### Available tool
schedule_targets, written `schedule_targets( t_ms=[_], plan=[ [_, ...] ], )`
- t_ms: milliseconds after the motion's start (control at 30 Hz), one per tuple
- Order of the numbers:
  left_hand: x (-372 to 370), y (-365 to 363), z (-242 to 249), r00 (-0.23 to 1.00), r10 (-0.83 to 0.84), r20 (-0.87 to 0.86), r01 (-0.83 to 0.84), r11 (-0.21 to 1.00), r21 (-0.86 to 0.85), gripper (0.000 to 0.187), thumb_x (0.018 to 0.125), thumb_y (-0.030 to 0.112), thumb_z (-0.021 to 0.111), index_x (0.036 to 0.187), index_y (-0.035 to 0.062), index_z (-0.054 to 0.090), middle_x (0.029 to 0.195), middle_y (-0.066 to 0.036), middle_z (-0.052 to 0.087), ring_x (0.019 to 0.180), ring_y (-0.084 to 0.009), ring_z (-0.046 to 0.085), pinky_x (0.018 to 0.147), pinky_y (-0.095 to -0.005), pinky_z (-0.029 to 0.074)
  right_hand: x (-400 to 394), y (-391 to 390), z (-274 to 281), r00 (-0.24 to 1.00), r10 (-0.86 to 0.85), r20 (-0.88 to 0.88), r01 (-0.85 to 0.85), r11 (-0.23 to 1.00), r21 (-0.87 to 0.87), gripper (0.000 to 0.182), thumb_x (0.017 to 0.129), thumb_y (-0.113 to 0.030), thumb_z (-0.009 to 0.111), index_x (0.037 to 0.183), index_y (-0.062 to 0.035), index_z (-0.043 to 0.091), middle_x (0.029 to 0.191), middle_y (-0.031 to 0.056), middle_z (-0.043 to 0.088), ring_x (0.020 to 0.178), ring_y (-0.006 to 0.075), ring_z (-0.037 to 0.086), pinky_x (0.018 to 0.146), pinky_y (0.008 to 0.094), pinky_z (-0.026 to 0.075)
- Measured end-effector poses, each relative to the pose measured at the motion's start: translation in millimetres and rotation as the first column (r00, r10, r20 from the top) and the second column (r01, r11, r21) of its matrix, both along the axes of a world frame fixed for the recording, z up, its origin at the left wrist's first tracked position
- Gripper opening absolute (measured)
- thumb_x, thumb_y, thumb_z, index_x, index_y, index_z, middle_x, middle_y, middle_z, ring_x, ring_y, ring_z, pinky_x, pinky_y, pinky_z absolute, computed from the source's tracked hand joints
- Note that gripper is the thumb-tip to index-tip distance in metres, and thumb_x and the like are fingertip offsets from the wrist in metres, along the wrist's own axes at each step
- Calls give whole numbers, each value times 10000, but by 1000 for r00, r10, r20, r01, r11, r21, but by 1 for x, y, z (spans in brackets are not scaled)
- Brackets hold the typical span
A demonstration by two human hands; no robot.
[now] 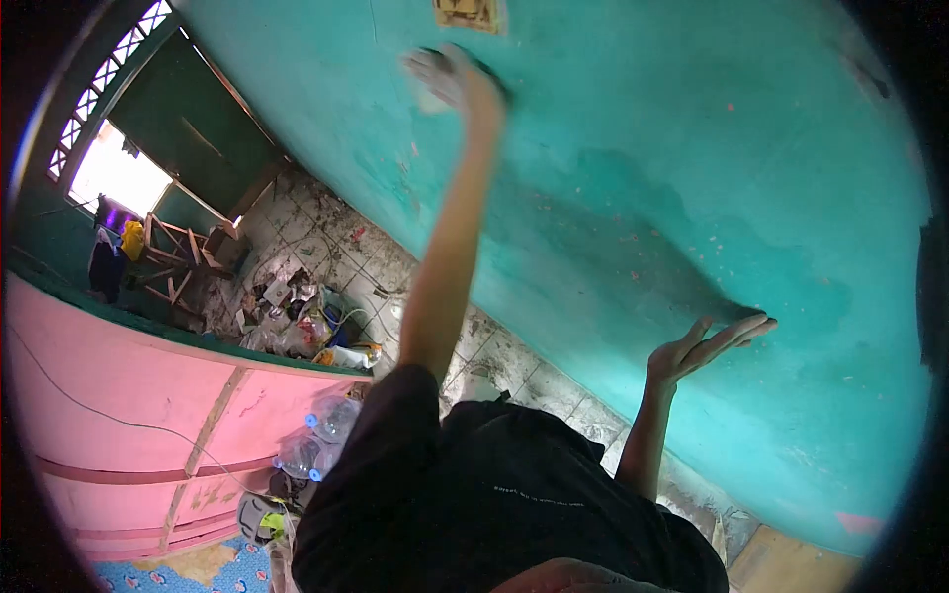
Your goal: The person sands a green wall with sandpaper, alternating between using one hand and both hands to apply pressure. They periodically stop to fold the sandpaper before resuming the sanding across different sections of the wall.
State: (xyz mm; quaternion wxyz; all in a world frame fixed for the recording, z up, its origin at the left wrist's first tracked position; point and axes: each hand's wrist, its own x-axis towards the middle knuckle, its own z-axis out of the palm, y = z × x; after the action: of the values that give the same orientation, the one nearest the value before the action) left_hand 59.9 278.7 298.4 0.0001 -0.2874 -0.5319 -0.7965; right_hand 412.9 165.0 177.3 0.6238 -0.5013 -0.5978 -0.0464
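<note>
My left hand (445,79) is raised high against the turquoise wall (633,128). It is blurred and looks whitish over the fingers, which seem to lie along the wall. A pale patch shows just below it, and I cannot make out whether anything is under the palm. Lower and to the right, my right hand (704,348) has its fingers stretched out, the tips at the wall, with nothing in it. Dark damp-looking stains and small chipped spots mark the wall between the hands.
A yellowish wall plate (470,14) sits above my left hand. Left of me stands a pink partition (119,395), with plastic bottles (331,420) beside it. Litter (297,321) lies on the dirty tiled floor (504,351). Farther off are a wooden frame (173,262) and a dark green door (198,124).
</note>
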Motion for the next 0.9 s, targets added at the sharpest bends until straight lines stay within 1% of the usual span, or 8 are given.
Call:
schedule_targets(
  t_ms=[67, 167, 300, 467, 533, 633, 800, 900],
  plan=[
    [106, 1, -37, 919, 164, -358, -185, 982, -26, 751, 1073, 366, 316, 1554, -57, -76, 1652, -214, -105, 1535, -348, -65, 1231, -461, -40, 1, 0, 0, 1000, 5, 1, -5, 1000, 21, 681, 1073, -395, 349, 1599, -53, 85, 1661, 205, -9, 1536, 369, -40, 1202, 563, -40],
    [157, -28, -24, 912, 36, -408, -104, 984, -145, 763, 1078, 421, 286, 1556, -54, -72, 1652, -208, -115, 1537, -321, -87, 1232, -433, -43, 12, -3, 1, 1000, 8, 29, -8, 1000, 16, 677, 1073, -392, 348, 1598, -53, 90, 1661, 207, 3, 1537, 369, -23, 1203, 562, -39],
    [-33, 19, -7, 987, -111, 115, 112, 994, 4, 822, 1062, 483, 320, 1559, -43, -69, 1650, -201, -128, 1535, -322, -99, 1240, -440, -8, 31, -10, 2, 995, 95, 38, -96, 995, 21, 691, 1070, -380, 362, 1598, -46, 66, 1658, 218, -6, 1538, 364, -22, 1205, 557, -36],
    [96, -1, -22, 984, 46, -173, -67, 991, -116, 829, 1051, 525, 304, 1572, -10, -57, 1652, -195, -128, 1536, -319, -97, 1240, -442, -6, 43, -10, -4, 993, 114, 38, -116, 992, 57, 680, 1072, -339, 373, 1595, -34, 65, 1658, 219, -11, 1536, 372, -29, 1206, 558, -32],
    [185, -62, 12, 976, -164, -146, 116, 951, -288, 823, 1050, 520, 303, 1576, 6, -67, 1654, -188, -129, 1539, -313, -74, 1238, -440, -7, 44, -8, -4, 994, 69, 84, -71, 997, 17, 664, 1075, -312, 374, 1593, -28, 72, 1660, 209, -5, 1534, 382, -34, 1211, 554, -22],
    [107, -4, 2, 998, 25, -54, -30, 995, -100, 844, 1042, 540, 306, 1576, 19, -88, 1659, -174, -118, 1541, -307, -47, 1236, -444, -9, 56, -12, -3, 991, 106, 83, -108, 994, 26, 663, 1076, -310, 374, 1593, -27, 71, 1661, 204, -7, 1532, 388, -41, 1216, 547, -10],
    [21, -26, 22, 904, -242, 351, 247, 968, 31, 862, 1030, 580, 294, 1582, 31, -76, 1667, -162, -65, 1544, -303, -18, 1235, -461, 33, 89, -31, -9, 997, 71, 26, -70, 997, -25, 663, 1078, -336, 371, 1592, -31, 84, 1661, 203, -4, 1534, 381, -17, 1218, 547, -4],
    [94, 38, -42, 988, 123, -95, -139, 974, -181, 847, 1034, 575, 278, 1583, 30, -65, 1668, -172, -24, 1544, -306, 3, 1235, -452, 60, 85, -25, -10, 998, 65, 22, -66, 998, 7, 663, 1080, -349, 366, 1593, -39, 84, 1661, 202, 7, 1536, 372, 2, 1218, 548, -5]
  ],
)
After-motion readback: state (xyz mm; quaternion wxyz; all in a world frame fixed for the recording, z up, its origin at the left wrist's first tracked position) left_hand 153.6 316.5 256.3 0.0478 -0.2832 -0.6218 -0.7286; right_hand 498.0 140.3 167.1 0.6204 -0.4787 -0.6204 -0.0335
